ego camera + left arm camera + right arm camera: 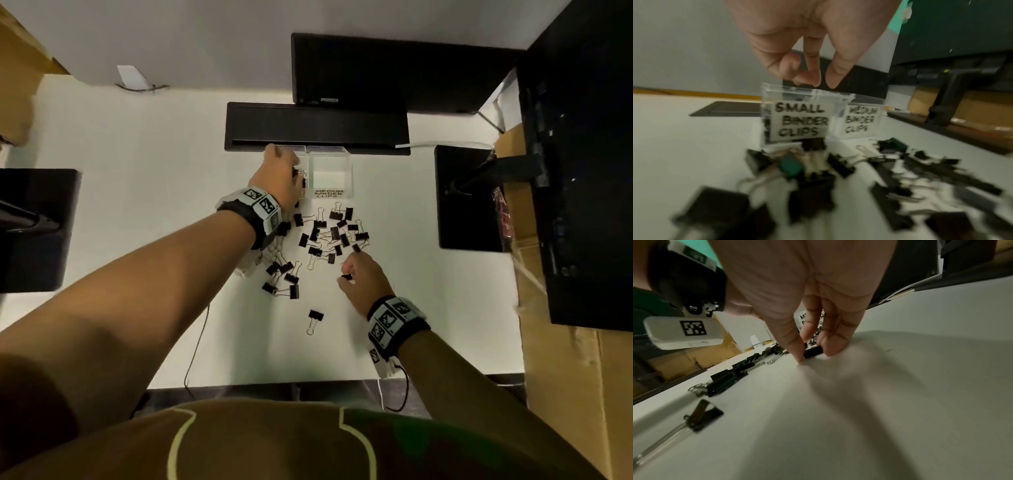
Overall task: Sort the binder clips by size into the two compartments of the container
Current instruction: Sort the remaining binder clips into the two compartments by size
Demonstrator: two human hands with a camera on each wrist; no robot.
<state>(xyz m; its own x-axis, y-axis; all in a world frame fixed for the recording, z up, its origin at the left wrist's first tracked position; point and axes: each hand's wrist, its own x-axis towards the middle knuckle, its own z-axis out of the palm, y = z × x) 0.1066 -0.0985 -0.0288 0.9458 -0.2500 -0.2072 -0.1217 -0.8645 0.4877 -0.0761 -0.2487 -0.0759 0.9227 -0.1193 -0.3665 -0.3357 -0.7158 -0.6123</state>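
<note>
A clear two-compartment container [346, 161] stands at the back of the white table. Its left half is labelled small binder clips [799, 121] and shows black clips inside; its right half is labelled medium [861, 121]. My left hand [281, 168] hangs over the small compartment, fingertips [813, 81] pointing down at its rim, and I see nothing between them. A pile of black binder clips [325, 236] lies in front of the container. At the pile's near right edge my right hand [347, 277] pinches a small black clip [813, 352] on the table.
A lone clip [315, 317] lies nearer to me. A flat black tray [315, 126] sits right behind the container. Black stand bases flank the work area at right [469, 198] and left [34, 229]. A cardboard box [565, 359] borders the table's right side.
</note>
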